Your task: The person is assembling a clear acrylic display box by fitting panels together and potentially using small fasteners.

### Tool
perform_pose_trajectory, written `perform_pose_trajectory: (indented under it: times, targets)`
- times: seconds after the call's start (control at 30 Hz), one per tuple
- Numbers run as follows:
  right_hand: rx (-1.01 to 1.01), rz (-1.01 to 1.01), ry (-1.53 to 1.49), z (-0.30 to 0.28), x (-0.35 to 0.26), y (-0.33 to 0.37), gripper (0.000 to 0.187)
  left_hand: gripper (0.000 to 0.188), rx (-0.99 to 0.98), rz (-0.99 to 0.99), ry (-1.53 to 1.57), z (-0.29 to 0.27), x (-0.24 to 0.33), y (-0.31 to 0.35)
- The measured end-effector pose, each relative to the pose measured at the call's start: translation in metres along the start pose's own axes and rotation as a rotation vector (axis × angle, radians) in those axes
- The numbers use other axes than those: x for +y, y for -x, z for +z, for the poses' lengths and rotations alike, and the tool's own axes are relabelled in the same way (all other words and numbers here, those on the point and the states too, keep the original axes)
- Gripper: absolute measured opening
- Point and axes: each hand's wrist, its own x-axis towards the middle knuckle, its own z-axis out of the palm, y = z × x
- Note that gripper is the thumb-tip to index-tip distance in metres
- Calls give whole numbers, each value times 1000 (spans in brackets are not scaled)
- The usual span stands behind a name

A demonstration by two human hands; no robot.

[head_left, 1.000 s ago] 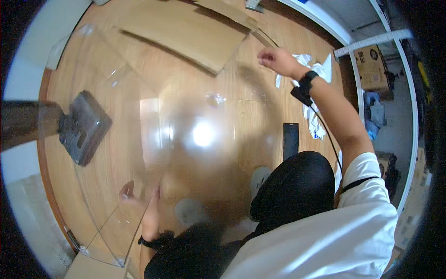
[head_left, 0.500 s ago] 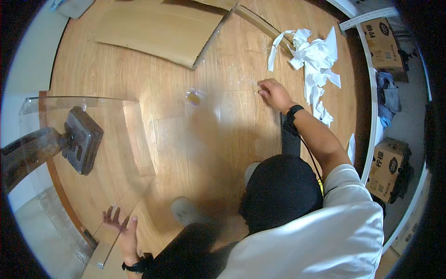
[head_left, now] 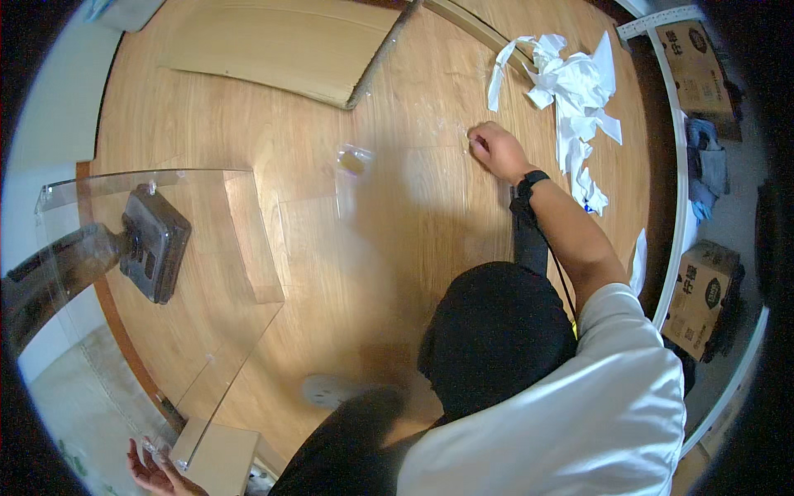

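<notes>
My right hand is low over the wooden floor, fingers curled together; whatever is in them, if anything, cannot be made out. Faint clear film lies beside its fingertips. At the lower left, my left hand has its fingers apart, with a glossy clear patch by the fingertips that I cannot identify. It is next to the bottom corner of a large clear plastic panel structure. Through the clear plastic shows a dark stand-like object with a block-shaped head. A small clear bag with a yellowish patch lies mid-floor.
Crumpled white paper lies beyond my right hand. A flat cardboard sheet is at the far side. Cardboard boxes and blue-grey cloth sit on the right-hand shelving. A pale box stands near my left hand.
My left hand has moved down and left, from in front of the clear panel to past its corner. My right hand has curled more tightly and shifted slightly in view.
</notes>
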Motion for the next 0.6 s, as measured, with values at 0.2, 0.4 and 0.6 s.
perform_pose_trajectory:
  times: [0.2,0.4,0.6]
  targets:
    - [-22,191,-241,-10,-16,9,14,46,181,123,135,2,26,-26]
    - [-163,50,88,-4,0,22,18,55,159,338,2,4,21,-14]
    - [-144,53,81,-3,-5,27,17,50,60,645,-225,5,38,3]
